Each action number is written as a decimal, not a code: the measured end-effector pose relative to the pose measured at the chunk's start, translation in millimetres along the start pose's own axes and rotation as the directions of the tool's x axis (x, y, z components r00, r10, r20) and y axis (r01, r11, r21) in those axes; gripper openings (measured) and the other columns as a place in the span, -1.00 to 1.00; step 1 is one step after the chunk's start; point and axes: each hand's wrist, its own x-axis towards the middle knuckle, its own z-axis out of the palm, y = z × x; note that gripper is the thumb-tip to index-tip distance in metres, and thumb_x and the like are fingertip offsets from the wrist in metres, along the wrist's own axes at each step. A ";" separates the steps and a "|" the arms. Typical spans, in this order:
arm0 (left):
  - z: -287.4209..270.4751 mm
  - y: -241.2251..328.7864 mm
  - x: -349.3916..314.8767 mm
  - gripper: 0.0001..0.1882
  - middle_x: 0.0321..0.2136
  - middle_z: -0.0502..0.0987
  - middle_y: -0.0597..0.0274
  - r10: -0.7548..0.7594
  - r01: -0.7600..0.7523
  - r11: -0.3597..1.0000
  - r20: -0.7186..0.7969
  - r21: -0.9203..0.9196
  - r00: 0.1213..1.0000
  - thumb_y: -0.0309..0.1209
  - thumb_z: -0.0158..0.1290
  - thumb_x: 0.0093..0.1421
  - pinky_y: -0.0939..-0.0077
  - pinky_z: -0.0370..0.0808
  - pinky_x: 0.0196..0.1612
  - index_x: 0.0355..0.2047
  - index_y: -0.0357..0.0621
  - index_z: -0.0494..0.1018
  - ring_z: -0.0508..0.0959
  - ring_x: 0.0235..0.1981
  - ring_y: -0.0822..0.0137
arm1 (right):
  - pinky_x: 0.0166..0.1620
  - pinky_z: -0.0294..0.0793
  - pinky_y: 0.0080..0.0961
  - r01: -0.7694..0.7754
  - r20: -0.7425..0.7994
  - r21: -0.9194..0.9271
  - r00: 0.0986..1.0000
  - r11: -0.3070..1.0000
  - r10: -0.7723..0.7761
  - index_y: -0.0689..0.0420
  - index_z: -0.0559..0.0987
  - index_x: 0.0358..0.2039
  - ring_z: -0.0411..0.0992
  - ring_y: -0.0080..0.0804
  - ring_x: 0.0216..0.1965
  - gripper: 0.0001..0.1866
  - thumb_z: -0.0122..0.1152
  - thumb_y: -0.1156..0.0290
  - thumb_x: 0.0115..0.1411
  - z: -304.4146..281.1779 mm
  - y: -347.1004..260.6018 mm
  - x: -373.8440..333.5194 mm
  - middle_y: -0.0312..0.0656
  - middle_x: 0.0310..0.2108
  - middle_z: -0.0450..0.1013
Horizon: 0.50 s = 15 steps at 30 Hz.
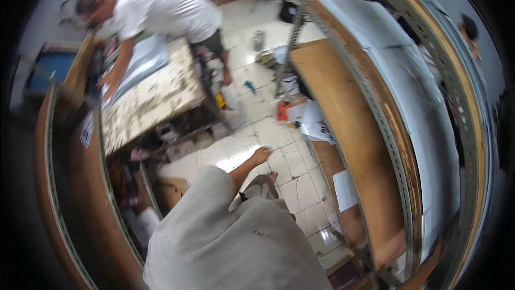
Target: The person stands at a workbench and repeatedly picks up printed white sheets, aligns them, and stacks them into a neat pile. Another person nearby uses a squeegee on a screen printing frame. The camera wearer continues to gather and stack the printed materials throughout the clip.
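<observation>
Wooden shelf (348, 107), right of centre: nearest furniture. Left hand (261, 155), centre: blurred, cannot tell whether grasping. Right hand: not discernible. Step, apparently: walking, tiled floor (292, 162); movement calls for shelf-edge clearance.

My left arm hangs out in front of me, leaving the wide grey sleeve (206, 193) near the elbow, the bare forearm (240, 174) slanting up and to the right. At its end my left hand (261, 155) is small and low, its fingers seemingly drawn in together (too blurred for me to say how tightly, or whether they pinch anything). The wrist looks roughly in line with the forearm. My torso, in the loose grey shirt (241, 247), fills the lower middle, and just past it show a darker trouser leg (260, 187) and bare toes (272, 175).
</observation>
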 end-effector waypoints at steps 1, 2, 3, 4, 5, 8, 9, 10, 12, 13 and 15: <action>12.2 36.1 -0.3 -0.48 -0.04 0.54 -0.01 0.105 -0.108 0.989 0.035 0.101 0.994 -0.09 0.02 0.23 0.37 0.42 0.07 0.07 -0.21 0.43 0.53 -0.02 0.16 | 0.00 0.44 -0.15 0.002 0.016 0.007 1.000 1.000 -0.002 0.26 0.52 -0.01 0.48 -0.05 -0.07 -0.46 0.28 0.08 0.15 1.6 -6.1 10.9 0.05 -0.07 0.50; 21.8 57.3 -9.3 -0.48 -0.04 0.54 0.02 0.108 -0.108 0.994 0.042 0.017 0.993 -0.05 -0.01 0.27 0.36 0.42 0.08 0.08 -0.18 0.43 0.52 -0.01 0.18 | 0.00 0.44 -0.15 0.021 0.033 0.020 0.999 1.000 -0.022 0.26 0.52 -0.01 0.48 -0.05 -0.07 -0.46 0.28 0.09 0.15 11.8 -16.9 20.5 0.05 -0.07 0.50; 26.2 88.6 -28.1 -0.49 -0.07 0.55 0.02 0.144 -0.144 0.989 0.023 -0.026 0.989 -0.07 0.01 0.26 0.38 0.43 0.07 0.06 -0.19 0.44 0.53 -0.02 0.18 | 0.00 0.44 -0.15 0.030 0.042 0.031 0.999 0.999 -0.031 0.27 0.52 -0.01 0.48 -0.05 -0.07 -0.46 0.28 0.09 0.15 12.3 -22.1 30.1 0.05 -0.07 0.50; 35.2 113.6 -48.8 -0.51 -0.10 0.56 0.01 0.184 -0.183 0.981 0.011 -0.064 0.983 -0.08 0.02 0.26 0.40 0.44 0.06 0.04 -0.19 0.44 0.54 -0.03 0.19 | 0.00 0.44 -0.16 0.042 0.051 0.046 0.998 0.998 -0.044 0.27 0.52 -0.01 0.48 -0.06 -0.08 -0.46 0.28 0.09 0.15 13.8 -20.7 41.3 0.05 -0.07 0.50; 47.1 121.9 -63.9 -0.51 -0.09 0.56 0.04 0.198 -0.196 0.979 0.019 -0.060 0.980 -0.06 0.01 0.27 0.39 0.43 0.06 0.04 -0.17 0.44 0.54 -0.03 0.20 | 0.00 0.44 -0.16 0.059 0.064 0.069 0.996 0.996 -0.063 0.27 0.52 -0.01 0.48 -0.06 -0.08 -0.46 0.28 0.09 0.15 17.1 -24.0 50.6 0.05 -0.07 0.50; 84.5 122.8 -96.3 -0.50 -0.09 0.56 0.07 0.243 -0.241 0.970 0.075 -0.030 0.967 -0.03 0.01 0.27 0.37 0.44 0.05 0.04 -0.14 0.44 0.54 -0.04 0.21 | -0.01 0.45 -0.16 0.075 0.100 0.144 0.991 0.987 -0.089 0.28 0.52 -0.02 0.48 -0.07 -0.08 -0.46 0.29 0.10 0.15 25.8 -9.7 67.7 0.04 -0.07 0.50; 97.9 111.7 -106.7 -0.50 -0.11 0.57 0.05 0.255 -0.253 0.967 0.086 -0.031 0.963 -0.03 0.02 0.26 0.37 0.45 0.04 0.03 -0.15 0.45 0.55 -0.05 0.19 | -0.01 0.45 -0.17 0.086 0.112 0.176 0.988 0.981 -0.106 0.29 0.52 -0.02 0.48 -0.07 -0.09 -0.46 0.29 0.10 0.15 28.1 -5.7 71.4 0.04 -0.08 0.50; 110.9 101.6 -115.6 -0.49 -0.12 0.57 0.02 0.268 -0.266 0.963 0.099 -0.033 0.958 -0.03 0.04 0.25 0.37 0.46 0.03 0.02 -0.16 0.45 0.55 -0.06 0.18 | -0.01 0.45 -0.17 0.093 0.124 0.212 0.985 0.973 -0.121 0.29 0.52 -0.02 0.49 -0.07 -0.09 -0.46 0.29 0.10 0.15 28.2 -3.4 76.7 0.04 -0.08 0.50; 116.3 108.9 -161.7 -0.46 -0.11 0.57 -0.05 0.120 -0.140 0.985 0.192 0.097 0.974 0.01 0.02 0.24 0.30 0.45 0.05 0.03 -0.15 0.45 0.56 -0.05 0.07 | -0.02 0.46 -0.17 0.102 0.170 0.285 0.973 0.953 -0.155 0.30 0.51 -0.02 0.49 -0.08 -0.09 -0.46 0.29 0.11 0.15 47.7 -2.8 84.1 0.04 -0.08 0.50; 123.6 111.1 -179.6 -0.45 -0.10 0.56 -0.08 0.120 -0.162 0.971 0.225 0.179 0.967 0.02 0.01 0.24 0.28 0.45 0.05 0.04 -0.14 0.44 0.55 -0.04 0.05 | -0.02 0.46 -0.17 0.108 0.182 0.320 0.968 0.941 -0.173 0.30 0.51 -0.02 0.49 -0.08 -0.09 -0.46 0.29 0.11 0.15 50.8 0.3 87.9 0.04 -0.08 0.50; 141.2 112.7 -202.3 -0.43 -0.08 0.55 -0.11 0.143 -0.224 0.941 0.298 0.255 0.944 0.04 -0.01 0.24 0.27 0.44 0.06 0.05 -0.14 0.44 0.54 -0.03 0.01 | -0.02 0.46 -0.18 0.107 0.208 0.404 0.956 0.909 -0.205 0.31 0.51 -0.02 0.49 -0.09 -0.10 -0.46 0.29 0.11 0.15 56.6 0.9 93.7 0.03 -0.08 0.50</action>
